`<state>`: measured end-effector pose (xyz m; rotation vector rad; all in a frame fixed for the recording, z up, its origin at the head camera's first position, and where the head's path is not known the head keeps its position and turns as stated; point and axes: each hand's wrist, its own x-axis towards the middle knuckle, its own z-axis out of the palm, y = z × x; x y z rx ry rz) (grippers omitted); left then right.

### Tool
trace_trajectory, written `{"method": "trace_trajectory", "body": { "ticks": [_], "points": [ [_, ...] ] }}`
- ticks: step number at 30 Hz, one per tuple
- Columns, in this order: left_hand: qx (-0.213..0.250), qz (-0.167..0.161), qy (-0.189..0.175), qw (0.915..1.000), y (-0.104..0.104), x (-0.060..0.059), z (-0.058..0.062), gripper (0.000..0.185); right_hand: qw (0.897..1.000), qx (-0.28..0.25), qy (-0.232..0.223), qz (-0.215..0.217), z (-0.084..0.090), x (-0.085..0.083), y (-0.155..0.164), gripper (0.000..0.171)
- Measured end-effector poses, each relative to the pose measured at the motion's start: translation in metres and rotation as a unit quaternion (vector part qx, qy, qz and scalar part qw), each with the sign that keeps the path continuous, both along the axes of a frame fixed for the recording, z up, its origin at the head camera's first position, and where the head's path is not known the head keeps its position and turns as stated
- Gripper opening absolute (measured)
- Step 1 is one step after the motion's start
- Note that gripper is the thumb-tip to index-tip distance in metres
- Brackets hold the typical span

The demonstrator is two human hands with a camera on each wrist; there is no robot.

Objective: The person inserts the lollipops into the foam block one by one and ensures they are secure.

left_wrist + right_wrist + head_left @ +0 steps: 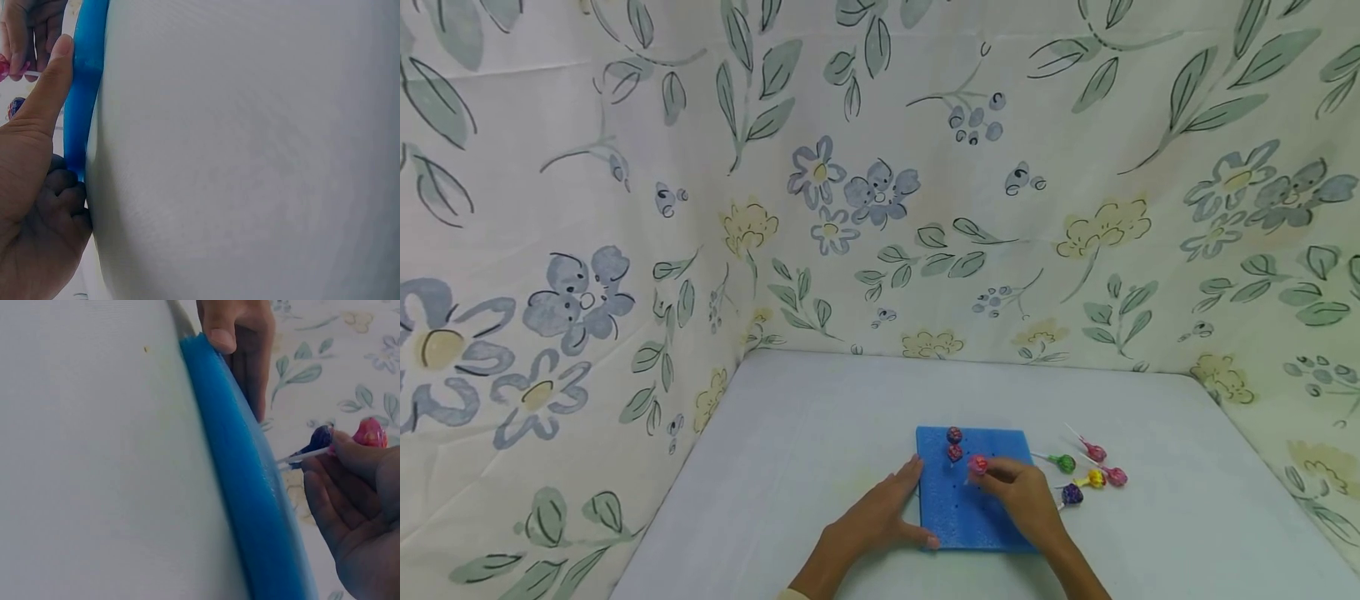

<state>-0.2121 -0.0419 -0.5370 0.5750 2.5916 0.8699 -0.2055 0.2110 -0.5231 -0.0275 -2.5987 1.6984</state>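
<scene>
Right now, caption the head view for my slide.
Right hand pinches a pink lollipop over a blue foam board steadied by the left hand.

The person's left hand (880,517) lies flat against the left edge of the blue foam block (958,521), thumb (47,81) stretched straight along its side and the other fingers folded under at its near corner. The right hand (1022,496) hovers over the block, fingertips (350,447) pinching a red lollipop (978,465) by its stick. Both forearms reach in from the near side.

Foam board (973,500) holes too small to count; its near right corner hidden behind right hand (1026,500).
</scene>
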Motion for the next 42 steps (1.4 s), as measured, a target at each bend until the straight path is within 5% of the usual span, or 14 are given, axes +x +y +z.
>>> {"method": "trace_trajectory", "body": {
  "ticks": [42],
  "points": [
    [0.009,-0.007,0.002,0.9999,-0.002,0.001,0.002,0.121,0.996,0.085,0.013,0.021,-0.015,-0.005,-0.020,0.005]
  ]
}}
